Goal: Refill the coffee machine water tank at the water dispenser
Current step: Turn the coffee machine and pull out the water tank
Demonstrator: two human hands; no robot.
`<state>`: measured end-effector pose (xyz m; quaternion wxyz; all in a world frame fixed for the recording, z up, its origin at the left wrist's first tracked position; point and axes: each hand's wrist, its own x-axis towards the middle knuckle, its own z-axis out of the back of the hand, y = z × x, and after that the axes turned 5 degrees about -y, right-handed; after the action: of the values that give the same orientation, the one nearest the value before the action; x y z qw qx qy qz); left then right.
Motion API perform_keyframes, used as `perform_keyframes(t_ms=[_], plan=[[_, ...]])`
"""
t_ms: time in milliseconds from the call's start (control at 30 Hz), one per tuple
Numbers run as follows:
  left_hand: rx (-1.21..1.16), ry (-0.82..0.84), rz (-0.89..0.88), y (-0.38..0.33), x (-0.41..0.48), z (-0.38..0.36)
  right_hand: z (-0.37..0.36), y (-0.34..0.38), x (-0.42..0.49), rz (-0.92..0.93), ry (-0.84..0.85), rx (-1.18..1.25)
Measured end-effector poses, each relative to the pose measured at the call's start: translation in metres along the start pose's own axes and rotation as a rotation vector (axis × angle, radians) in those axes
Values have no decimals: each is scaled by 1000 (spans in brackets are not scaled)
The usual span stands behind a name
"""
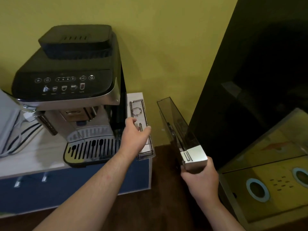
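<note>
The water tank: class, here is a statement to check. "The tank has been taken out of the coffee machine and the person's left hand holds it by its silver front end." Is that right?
Not quite. In the head view the right hand holds the water tank by its silver front end, clear of the coffee machine. The left hand rests on the tank lid lying beside the machine.

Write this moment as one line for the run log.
right hand: holds smoky transparent water tank, out of machine | left hand: on clear flat tank lid beside black-and-silver coffee machine
</note>
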<state>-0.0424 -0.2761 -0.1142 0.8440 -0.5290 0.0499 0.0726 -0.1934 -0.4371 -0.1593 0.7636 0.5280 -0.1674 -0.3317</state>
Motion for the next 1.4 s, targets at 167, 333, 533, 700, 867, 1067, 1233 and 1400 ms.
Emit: perform_keyframes(t_ms=[167,333,533,700,867,1067,1233,1400], plan=[[156,24,18,28,42,-25,-16,-1,23,-7,-18,-19],[327,-29,64,42,80,-45,-24,1,45,-14,-32,-54],[679,-101,-36,53,95,-65,-28,4,66,-39,-21,-51],[777,-134,-20,56,105,-76,-30,3,76,-55,-26,-44],[825,-120,-17,58,109,-77,-30,1,81,-69,-26,-53],[853,-76,3,54,108,-80,-28,6,81,-63,-14,-50],[904,-135,-130,51,100,-74,-23,10,79,-52,-36,-27],[318,-106,-179,21,83,-53,-2,19,70,-76,-35,-3]])
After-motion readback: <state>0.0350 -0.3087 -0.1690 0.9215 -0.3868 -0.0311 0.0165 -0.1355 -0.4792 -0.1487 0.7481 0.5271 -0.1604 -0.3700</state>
